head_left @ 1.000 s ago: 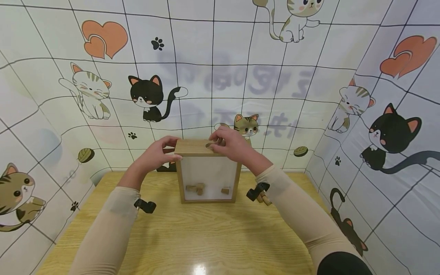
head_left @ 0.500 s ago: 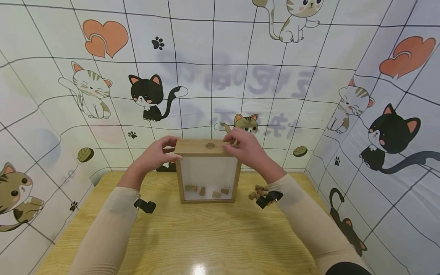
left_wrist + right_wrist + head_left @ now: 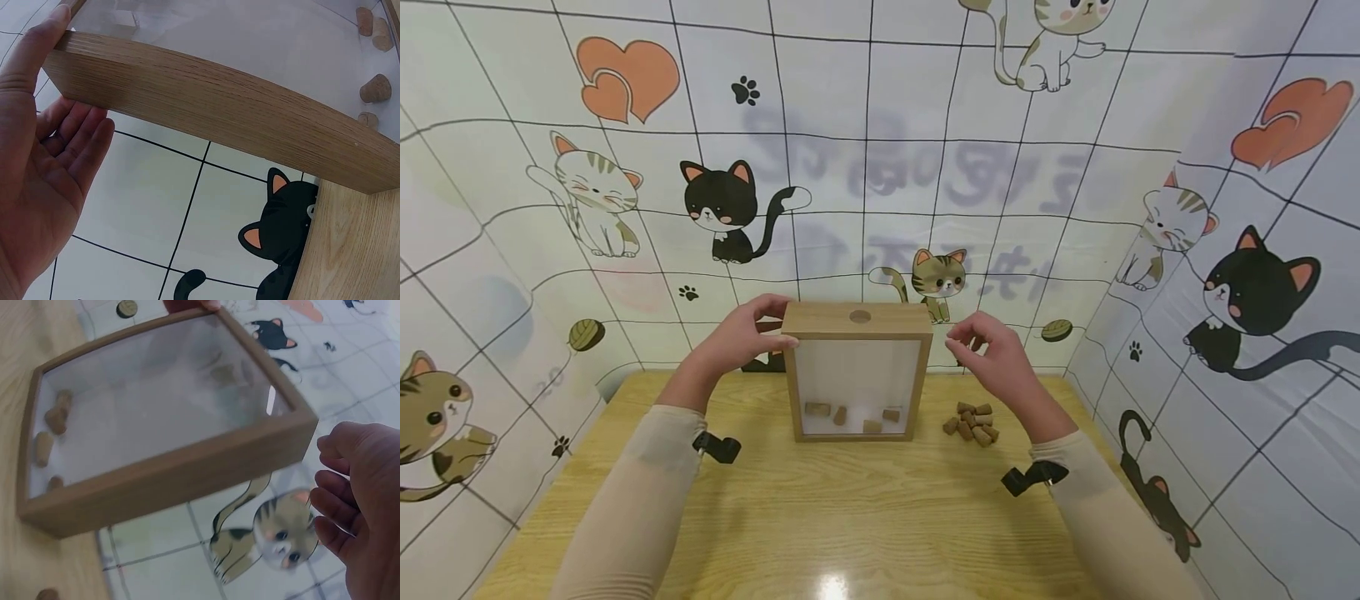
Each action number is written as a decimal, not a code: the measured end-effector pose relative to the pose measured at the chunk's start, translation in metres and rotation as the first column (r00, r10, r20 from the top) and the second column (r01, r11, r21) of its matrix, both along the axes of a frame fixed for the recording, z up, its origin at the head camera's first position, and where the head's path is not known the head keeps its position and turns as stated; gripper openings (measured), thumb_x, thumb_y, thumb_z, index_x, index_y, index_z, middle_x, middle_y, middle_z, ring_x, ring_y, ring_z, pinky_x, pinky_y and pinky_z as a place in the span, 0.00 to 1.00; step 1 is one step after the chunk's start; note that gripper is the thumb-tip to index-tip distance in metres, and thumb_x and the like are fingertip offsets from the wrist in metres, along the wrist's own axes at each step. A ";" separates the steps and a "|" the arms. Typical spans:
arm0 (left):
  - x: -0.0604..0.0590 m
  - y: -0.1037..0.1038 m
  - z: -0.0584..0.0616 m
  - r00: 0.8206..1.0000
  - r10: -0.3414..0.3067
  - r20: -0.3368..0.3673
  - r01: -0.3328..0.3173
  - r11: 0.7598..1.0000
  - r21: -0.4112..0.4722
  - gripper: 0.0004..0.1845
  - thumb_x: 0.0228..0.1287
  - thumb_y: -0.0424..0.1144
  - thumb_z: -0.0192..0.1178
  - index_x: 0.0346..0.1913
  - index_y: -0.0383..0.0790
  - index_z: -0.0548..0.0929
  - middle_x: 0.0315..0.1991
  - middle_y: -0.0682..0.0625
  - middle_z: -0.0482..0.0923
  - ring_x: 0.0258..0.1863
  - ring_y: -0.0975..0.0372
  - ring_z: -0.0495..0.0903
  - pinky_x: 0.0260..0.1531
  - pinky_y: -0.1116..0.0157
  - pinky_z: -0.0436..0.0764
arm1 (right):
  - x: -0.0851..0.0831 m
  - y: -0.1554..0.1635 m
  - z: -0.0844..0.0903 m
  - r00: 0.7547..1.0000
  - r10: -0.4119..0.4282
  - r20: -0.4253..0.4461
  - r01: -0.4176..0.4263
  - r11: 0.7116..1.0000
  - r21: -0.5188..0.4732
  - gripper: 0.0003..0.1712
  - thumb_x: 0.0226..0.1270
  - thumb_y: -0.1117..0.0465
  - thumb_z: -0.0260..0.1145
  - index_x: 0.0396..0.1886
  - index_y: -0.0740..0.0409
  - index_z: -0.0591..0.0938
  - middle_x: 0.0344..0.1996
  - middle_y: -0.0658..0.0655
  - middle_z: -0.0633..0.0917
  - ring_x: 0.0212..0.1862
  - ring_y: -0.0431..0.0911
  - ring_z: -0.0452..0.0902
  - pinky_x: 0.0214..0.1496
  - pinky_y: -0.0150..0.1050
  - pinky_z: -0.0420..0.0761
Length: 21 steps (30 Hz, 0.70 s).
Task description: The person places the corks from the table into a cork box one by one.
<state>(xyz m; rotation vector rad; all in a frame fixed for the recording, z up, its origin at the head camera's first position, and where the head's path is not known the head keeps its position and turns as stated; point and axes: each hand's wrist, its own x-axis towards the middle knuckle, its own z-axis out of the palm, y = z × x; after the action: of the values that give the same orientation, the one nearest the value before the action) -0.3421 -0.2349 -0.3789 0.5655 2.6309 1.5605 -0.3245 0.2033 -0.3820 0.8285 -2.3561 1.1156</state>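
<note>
A wooden shadow box with a clear front stands upright on the table. Its top has a round hole, and several corks lie at the bottom inside. My left hand grips the box's upper left corner, thumb at the front edge and fingers behind, as the left wrist view also shows. Off the box's right side, my right hand is in the air with fingers loosely bent; I see nothing held in it. Below it on the table lies a pile of loose corks.
The wood-grain table runs back to a cloth wall printed with cats and grid lines. A similar side wall rises at the right. A stray cork shows at the bottom of the right wrist view.
My right hand has moved from the hole along the top and off to the right of the box. One more cork lies at the bottom inside, and the pile is uncovered. The left hand stays put.
</note>
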 end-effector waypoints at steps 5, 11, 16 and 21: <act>-0.001 0.001 0.001 1.000 0.006 0.014 -0.006 1.000 0.023 0.42 0.57 0.49 0.77 0.72 0.48 0.68 0.65 0.47 0.71 0.69 0.50 0.69 0.58 0.50 0.80 | -0.001 0.026 -0.032 0.993 -0.048 0.108 0.045 0.998 0.034 0.08 0.72 0.53 0.69 0.44 0.49 0.83 0.39 0.44 0.82 0.41 0.41 0.76 0.40 0.39 0.79; -0.006 0.001 -0.001 1.000 0.006 0.017 -0.007 0.999 0.048 0.43 0.56 0.47 0.77 0.72 0.46 0.67 0.65 0.46 0.71 0.68 0.48 0.69 0.53 0.56 0.83 | -0.005 0.049 -0.070 0.986 -0.088 0.142 0.069 0.989 0.132 0.09 0.72 0.51 0.68 0.46 0.46 0.83 0.41 0.45 0.82 0.41 0.43 0.77 0.40 0.41 0.79; -0.009 0.002 -0.003 1.000 0.014 0.005 -0.014 0.999 0.036 0.43 0.55 0.50 0.78 0.72 0.46 0.68 0.64 0.46 0.71 0.68 0.48 0.69 0.54 0.55 0.83 | -0.006 0.063 -0.101 0.983 -0.113 0.141 0.086 0.979 0.187 0.09 0.70 0.58 0.71 0.47 0.49 0.84 0.40 0.48 0.81 0.41 0.45 0.78 0.38 0.41 0.79; -0.010 0.005 -0.002 0.999 0.032 -0.004 -0.032 0.999 0.031 0.42 0.55 0.50 0.78 0.71 0.47 0.69 0.63 0.47 0.72 0.67 0.48 0.70 0.54 0.54 0.83 | -0.009 0.072 -0.128 0.991 -0.091 0.100 0.070 0.979 0.191 0.12 0.65 0.67 0.72 0.47 0.59 0.84 0.38 0.54 0.82 0.39 0.50 0.80 0.36 0.43 0.81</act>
<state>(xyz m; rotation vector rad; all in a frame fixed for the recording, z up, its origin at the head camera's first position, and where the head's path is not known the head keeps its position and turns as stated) -0.3517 -0.2298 -0.3805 0.5310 2.6362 1.6135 -0.3335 0.2752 -0.5102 0.7436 -2.5915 0.9384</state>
